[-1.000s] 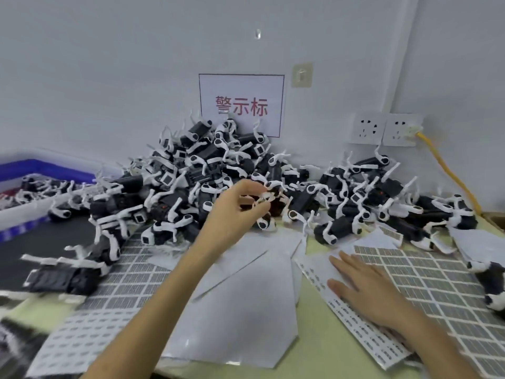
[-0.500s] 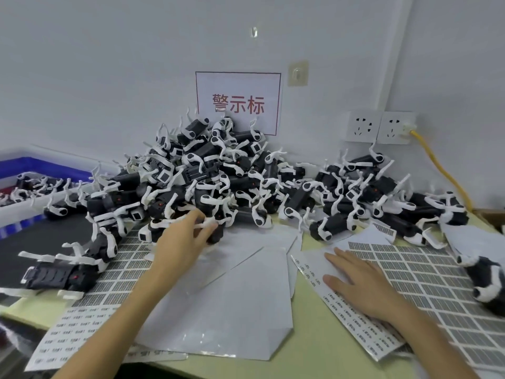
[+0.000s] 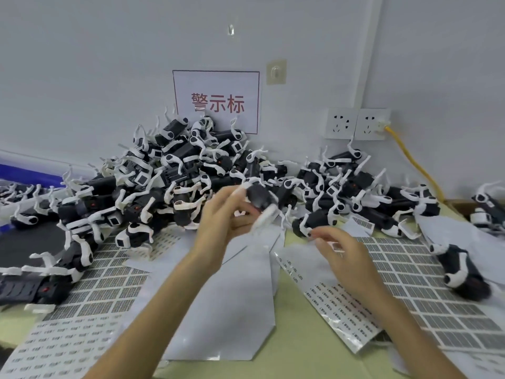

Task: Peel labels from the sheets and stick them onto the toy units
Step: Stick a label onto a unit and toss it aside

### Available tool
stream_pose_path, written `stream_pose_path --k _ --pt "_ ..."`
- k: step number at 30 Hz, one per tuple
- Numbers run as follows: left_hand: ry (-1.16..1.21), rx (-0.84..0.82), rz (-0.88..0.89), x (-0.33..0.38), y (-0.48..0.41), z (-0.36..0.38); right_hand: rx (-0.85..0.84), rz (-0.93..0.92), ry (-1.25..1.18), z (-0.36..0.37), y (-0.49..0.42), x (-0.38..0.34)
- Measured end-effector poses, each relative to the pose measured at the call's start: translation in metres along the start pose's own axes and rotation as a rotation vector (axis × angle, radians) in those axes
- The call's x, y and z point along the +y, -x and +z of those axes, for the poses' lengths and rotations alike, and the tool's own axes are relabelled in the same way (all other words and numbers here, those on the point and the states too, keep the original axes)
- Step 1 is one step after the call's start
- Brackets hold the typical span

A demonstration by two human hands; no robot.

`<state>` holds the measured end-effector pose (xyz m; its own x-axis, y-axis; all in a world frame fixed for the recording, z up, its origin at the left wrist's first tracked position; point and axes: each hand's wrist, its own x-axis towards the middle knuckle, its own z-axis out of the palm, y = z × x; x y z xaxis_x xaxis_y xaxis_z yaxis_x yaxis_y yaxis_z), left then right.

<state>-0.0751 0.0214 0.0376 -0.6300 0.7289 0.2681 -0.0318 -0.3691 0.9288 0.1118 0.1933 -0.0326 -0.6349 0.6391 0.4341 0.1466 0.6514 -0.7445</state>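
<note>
My left hand (image 3: 224, 217) holds a black-and-white toy unit (image 3: 259, 199) lifted above the table, in front of the big pile of toy units (image 3: 175, 176). My right hand (image 3: 344, 255) is raised over the narrow label sheet (image 3: 328, 296), thumb and forefinger pinched together near a small label (image 3: 334, 246); whether the label is between the fingertips is blurred. A larger sheet of grey labels (image 3: 426, 283) lies to the right, and more label sheets (image 3: 90, 291) lie at the left.
Blank backing sheets (image 3: 232, 302) cover the middle of the table. A single toy unit (image 3: 461, 272) lies on the right sheet. Wall sockets (image 3: 358, 124) with a yellow cable (image 3: 412, 162) are at the back right. A blue-edged tray (image 3: 19, 173) holding more units is at far left.
My left hand has picked a toy unit off the pile's front and brought it up to the centre. My right hand has lifted off the narrow sheet with fingers pinched.
</note>
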Motion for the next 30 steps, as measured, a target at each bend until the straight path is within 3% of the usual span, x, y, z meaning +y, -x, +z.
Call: stream_pose_path --k 5,10,13,16,21,30 --pt "-0.191 -0.208 0.140 -0.025 -0.005 0.050 -0.042 0.154 -0.598 -0.006 -0.002 -0.011" --pt "-0.368 -0.393 0.233 -0.053 -0.001 0.075 -0.036 0.168 -0.758 -0.011 -0.004 -0.011" --pt "-0.393 -0.408 0.237 -0.071 0.004 0.079 0.037 0.188 -0.717 -0.011 -0.004 -0.010" --pt "-0.235 -0.396 0.133 -0.075 0.003 0.075 0.114 0.201 -0.700 -0.010 -0.004 -0.011" --pt "-0.094 -0.181 -0.104 -0.074 -0.003 0.067 0.195 0.158 -0.641 -0.014 -0.004 -0.013" --pt "-0.201 -0.340 -0.252 -0.077 -0.003 0.070 -0.008 0.046 -0.571 -0.004 0.001 -0.020"
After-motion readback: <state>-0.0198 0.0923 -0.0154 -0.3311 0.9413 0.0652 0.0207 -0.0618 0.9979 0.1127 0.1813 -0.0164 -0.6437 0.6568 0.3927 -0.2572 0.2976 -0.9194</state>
